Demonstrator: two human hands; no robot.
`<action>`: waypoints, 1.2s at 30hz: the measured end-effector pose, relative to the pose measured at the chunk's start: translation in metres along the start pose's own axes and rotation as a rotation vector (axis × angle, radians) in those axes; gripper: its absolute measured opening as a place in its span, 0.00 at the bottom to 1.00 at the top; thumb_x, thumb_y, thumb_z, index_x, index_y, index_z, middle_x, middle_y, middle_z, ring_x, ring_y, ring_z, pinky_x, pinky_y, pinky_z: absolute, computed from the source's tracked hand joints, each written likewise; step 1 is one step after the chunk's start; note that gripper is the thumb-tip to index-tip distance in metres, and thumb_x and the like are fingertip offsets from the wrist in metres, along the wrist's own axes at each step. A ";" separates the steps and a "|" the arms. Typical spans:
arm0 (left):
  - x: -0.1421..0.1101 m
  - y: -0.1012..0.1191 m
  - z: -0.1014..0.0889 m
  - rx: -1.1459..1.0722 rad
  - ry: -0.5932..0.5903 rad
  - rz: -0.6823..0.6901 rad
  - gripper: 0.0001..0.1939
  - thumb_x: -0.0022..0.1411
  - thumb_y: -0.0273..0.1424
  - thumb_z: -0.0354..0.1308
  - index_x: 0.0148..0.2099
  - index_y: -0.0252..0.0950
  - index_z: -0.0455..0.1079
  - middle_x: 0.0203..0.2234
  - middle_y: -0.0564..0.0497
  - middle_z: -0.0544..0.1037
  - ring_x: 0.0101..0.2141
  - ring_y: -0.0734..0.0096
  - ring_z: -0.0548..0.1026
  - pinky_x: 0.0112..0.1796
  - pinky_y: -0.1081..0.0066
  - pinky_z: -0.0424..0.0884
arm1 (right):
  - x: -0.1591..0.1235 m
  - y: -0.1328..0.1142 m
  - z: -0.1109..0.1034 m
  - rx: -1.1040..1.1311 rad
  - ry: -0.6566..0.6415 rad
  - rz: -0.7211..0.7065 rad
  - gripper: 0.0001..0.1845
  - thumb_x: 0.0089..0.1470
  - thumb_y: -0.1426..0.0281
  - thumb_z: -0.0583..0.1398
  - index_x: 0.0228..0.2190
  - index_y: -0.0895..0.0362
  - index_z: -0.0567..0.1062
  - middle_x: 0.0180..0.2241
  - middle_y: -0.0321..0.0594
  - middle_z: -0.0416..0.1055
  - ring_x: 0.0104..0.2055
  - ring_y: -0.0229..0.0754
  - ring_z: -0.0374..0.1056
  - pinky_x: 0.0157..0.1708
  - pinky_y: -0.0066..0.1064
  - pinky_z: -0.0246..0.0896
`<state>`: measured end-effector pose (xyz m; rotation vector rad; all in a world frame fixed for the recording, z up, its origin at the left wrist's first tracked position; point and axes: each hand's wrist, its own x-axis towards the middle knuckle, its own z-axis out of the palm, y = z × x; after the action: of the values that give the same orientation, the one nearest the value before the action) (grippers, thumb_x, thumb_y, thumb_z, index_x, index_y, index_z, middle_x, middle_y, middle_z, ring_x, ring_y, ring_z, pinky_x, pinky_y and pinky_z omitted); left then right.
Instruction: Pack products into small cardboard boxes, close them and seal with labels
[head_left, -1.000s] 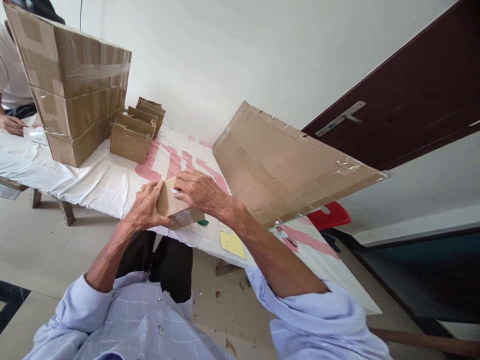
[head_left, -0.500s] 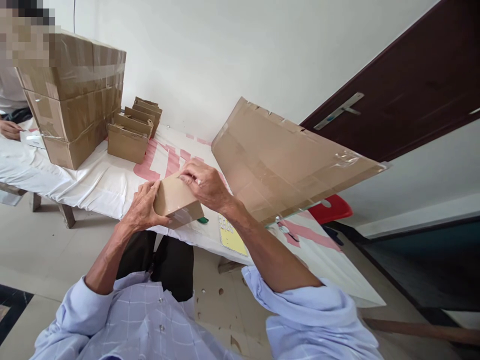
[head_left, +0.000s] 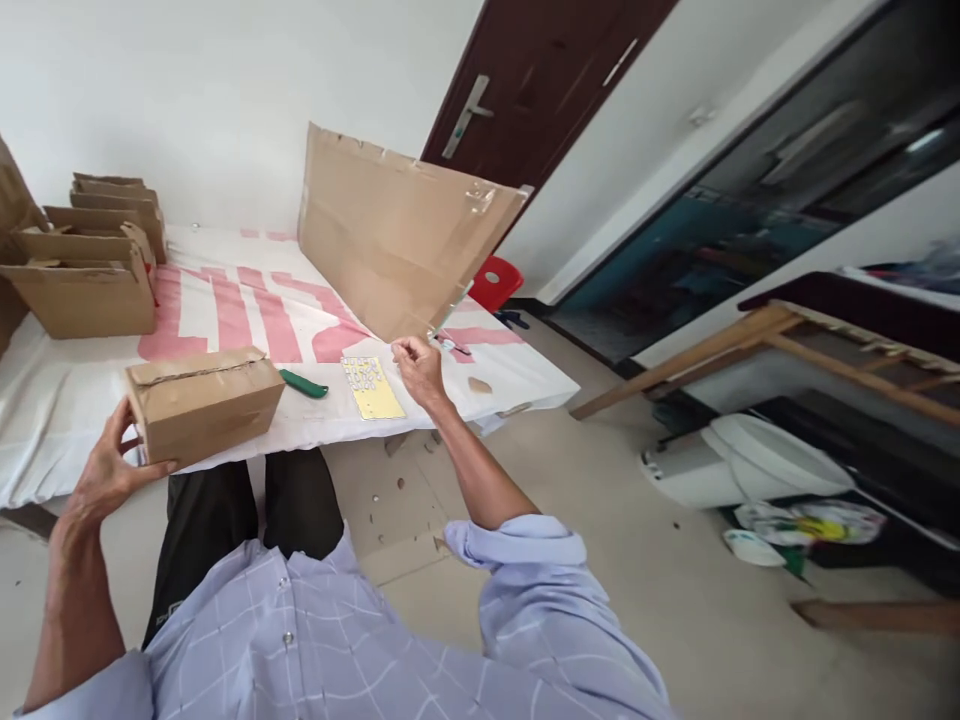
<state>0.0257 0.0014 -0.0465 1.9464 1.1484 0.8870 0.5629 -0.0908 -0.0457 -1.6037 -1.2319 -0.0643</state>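
Observation:
My left hand (head_left: 109, 475) grips the near end of a small taped cardboard box (head_left: 206, 403), holding it at the table's front edge. My right hand (head_left: 418, 365) is over the table to the right, its fingers pinched together on something thin that I cannot make out, close to a strip of clear tape (head_left: 448, 312) hanging off a big cardboard sheet (head_left: 390, 232). Between the hands lie a green-handled knife (head_left: 304, 383) and a yellow sticker sheet (head_left: 372, 386).
The table (head_left: 240, 320) has a white cover with red stripes. Open small cartons (head_left: 86, 280) stand at its far left. A dark door (head_left: 540, 75), a red stool (head_left: 495, 282), a wooden frame (head_left: 757, 340) and a white toilet bowl (head_left: 750, 470) are to the right.
The view swung right. My right hand left the box top and moved right toward the tape by the cardboard sheet. My left hand alone now holds the box.

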 end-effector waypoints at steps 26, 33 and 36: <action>0.003 0.026 0.001 -0.021 0.042 -0.286 0.60 0.29 0.49 0.83 0.68 0.42 0.72 0.57 0.43 0.86 0.62 0.31 0.80 0.64 0.36 0.76 | -0.027 0.132 0.030 -0.279 -0.213 0.096 0.09 0.63 0.71 0.58 0.32 0.52 0.78 0.40 0.44 0.81 0.43 0.48 0.72 0.48 0.37 0.66; 0.001 0.008 -0.002 -0.032 0.017 -0.221 0.64 0.35 0.50 0.84 0.74 0.44 0.68 0.57 0.43 0.87 0.60 0.32 0.81 0.60 0.38 0.81 | -0.029 0.129 0.028 -0.337 -0.273 0.044 0.11 0.66 0.72 0.58 0.32 0.52 0.78 0.39 0.46 0.80 0.45 0.49 0.71 0.48 0.36 0.66; 0.000 0.018 -0.001 -0.023 0.012 -0.250 0.63 0.34 0.49 0.83 0.73 0.42 0.69 0.61 0.39 0.84 0.62 0.30 0.80 0.61 0.38 0.80 | -0.029 0.129 0.028 -0.359 -0.292 0.026 0.11 0.67 0.72 0.58 0.33 0.52 0.78 0.40 0.47 0.80 0.45 0.50 0.71 0.48 0.37 0.66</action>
<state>0.0326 -0.0047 -0.0314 1.7341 1.3477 0.7743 0.6280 -0.0774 -0.1630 -1.9919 -1.4843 -0.0365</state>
